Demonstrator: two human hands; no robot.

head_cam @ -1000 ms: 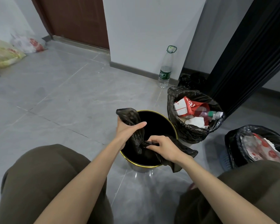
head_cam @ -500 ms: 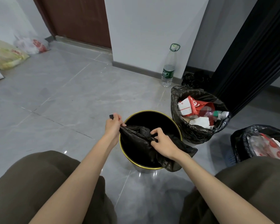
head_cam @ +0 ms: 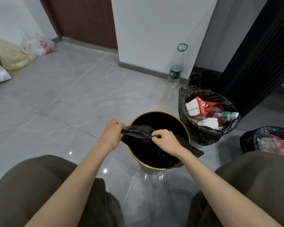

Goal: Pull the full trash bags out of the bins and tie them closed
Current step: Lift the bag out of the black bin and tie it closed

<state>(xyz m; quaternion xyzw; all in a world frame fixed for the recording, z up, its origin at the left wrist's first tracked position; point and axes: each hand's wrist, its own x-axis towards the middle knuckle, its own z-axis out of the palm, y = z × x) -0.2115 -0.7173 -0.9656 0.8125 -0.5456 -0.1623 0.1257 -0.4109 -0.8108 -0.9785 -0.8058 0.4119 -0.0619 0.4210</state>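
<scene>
The left hand's fingers (head_cam: 122, 128) are clenched round a bunched edge of the black bag (head_cam: 138, 134). The right hand's fingers (head_cam: 156, 134) pinch the same edge just to the right, so we see the film pulled taut between them. The left hand (head_cam: 112, 134) sits at the near-left rim of the gold-rimmed bin (head_cam: 164, 122), and the right hand (head_cam: 166, 142) is over its mouth. The bag hangs down into the bin, with one corner flopped over the near-right rim.

We judge the film thin, soft and slippery, and light here, since we see no load in it. Gathered folds should give a surer hold than a single layer. Just right of the bin stands a full bag (head_cam: 202, 133), with a second full bag (head_cam: 251, 138) further right. We expect both to be heavier and best taken at the rolled-over top edge.
</scene>
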